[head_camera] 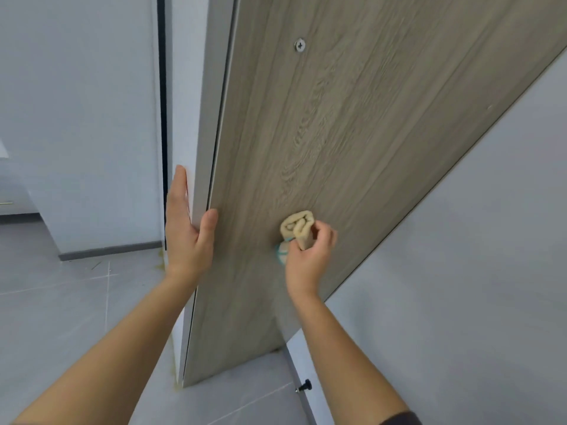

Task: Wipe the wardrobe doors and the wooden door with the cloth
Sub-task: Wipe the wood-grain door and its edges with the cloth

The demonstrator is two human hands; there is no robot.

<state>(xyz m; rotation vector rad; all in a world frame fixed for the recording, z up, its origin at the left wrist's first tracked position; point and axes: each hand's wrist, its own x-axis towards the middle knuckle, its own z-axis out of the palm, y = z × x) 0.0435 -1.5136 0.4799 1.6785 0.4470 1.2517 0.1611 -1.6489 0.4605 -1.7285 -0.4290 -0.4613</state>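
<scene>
Two hands are on this job, and both are mine. Far left, the grey tiled floor [61, 317] runs up to a white wall. I can't pick out any wardrobe doors from here, so I can't say whether they have been wiped.

Next comes my left hand [188, 231], steadying the free edge of the wooden door [352, 133]. Its fingers [179, 191] lie straight and pressed together along the far side of the white edge. The thumb hooks round onto the wood-grain face, so the edge is pinched between them.

The door face leans away to the right, with one screw [300, 45] high up on it. Lower down, about level with my left thumb, the cloth [296, 227] is pressed against the wood. It is bunched into a beige roll with a bit of teal trim showing underneath. My right hand [310, 256] holds it from below, fingers and thumb curled round the roll.

Further right, a small door stop [304, 387] sticks out near the floor, and the pale wall [475, 240] fills the rest.

My guess is that the door is mid-wipe. The wood shows no damp streaks, so I can't tell which parts are finished. The wide stretch above the cloth and the strip down to the bottom edge may both be left to do.
</scene>
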